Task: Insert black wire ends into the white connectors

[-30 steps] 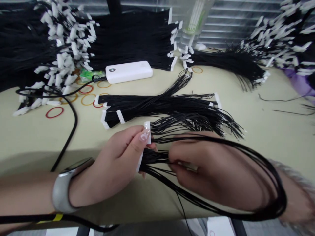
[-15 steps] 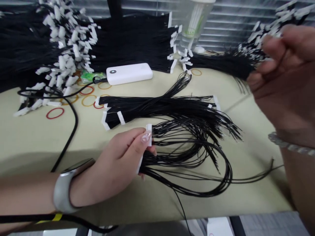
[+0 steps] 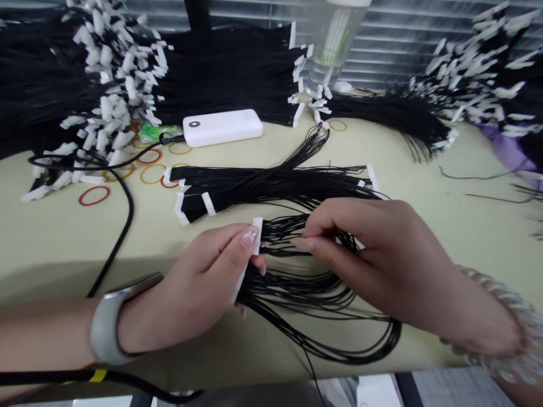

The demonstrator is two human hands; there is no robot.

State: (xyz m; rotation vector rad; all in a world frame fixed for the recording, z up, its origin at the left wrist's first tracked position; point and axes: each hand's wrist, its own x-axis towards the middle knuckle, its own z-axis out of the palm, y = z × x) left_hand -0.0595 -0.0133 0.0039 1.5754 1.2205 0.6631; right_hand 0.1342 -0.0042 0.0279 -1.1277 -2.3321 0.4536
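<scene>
My left hand [image 3: 212,277] grips a white multi-pin connector [image 3: 258,226] between thumb and fingers. Black wires [image 3: 292,277] run out of it to the right and loop back in a bundle, with a second white connector edge showing below my thumb. Close to the right of the connector, my right hand [image 3: 382,260] pinches its thumb and forefinger together among the wires. A thin wire seems to lie between those fingertips, though they partly hide it. Behind both hands lies a stack of black wire harnesses [image 3: 237,183] with white end connectors.
A white power bank [image 3: 223,128] with a black cable [image 3: 132,209] lies at the back. Rubber bands [image 3: 94,195] are scattered at left. Large harness piles [image 3: 224,73] and a clear bottle [image 3: 335,51] stand along the blinds; more harnesses [image 3: 479,73] lie at right.
My right hand has come down from the upper right to the wires beside the connector, its thumb and forefinger pinched. My left hand keeps its grip on the connector and has barely moved.
</scene>
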